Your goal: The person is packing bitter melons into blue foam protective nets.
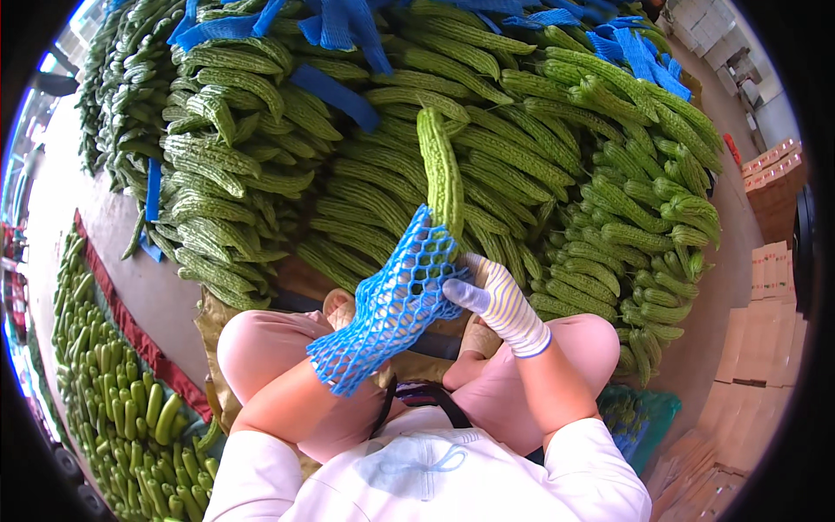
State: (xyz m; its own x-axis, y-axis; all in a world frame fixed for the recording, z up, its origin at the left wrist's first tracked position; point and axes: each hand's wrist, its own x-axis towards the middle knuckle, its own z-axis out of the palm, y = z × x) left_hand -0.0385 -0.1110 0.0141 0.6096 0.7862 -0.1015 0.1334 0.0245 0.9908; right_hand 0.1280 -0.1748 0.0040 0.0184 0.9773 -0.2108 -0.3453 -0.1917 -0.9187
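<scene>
A bumpy green bitter melon [441, 170] points up and away in front of me. Its lower end is inside a blue foam net sleeve [383, 291], which is stretched over my left hand [416, 277] and reaches down to the forearm. Through the mesh, my left hand appears closed around the melon's base, though its fingers are partly hidden. My right hand [497, 300], in a white glove with thin stripes, pinches the sleeve's right side just below the melon; its thumb lies in front and its fingertips are partly behind.
Stacked bitter melons [383, 187] spread before my crossed legs. Flat blue net sleeves [339, 26] lie across the top of the pile. Shorter green gourds or squash [130, 409] cover the floor at left beyond a red strip [139, 335]. Cardboard boxes [757, 344] stand at right.
</scene>
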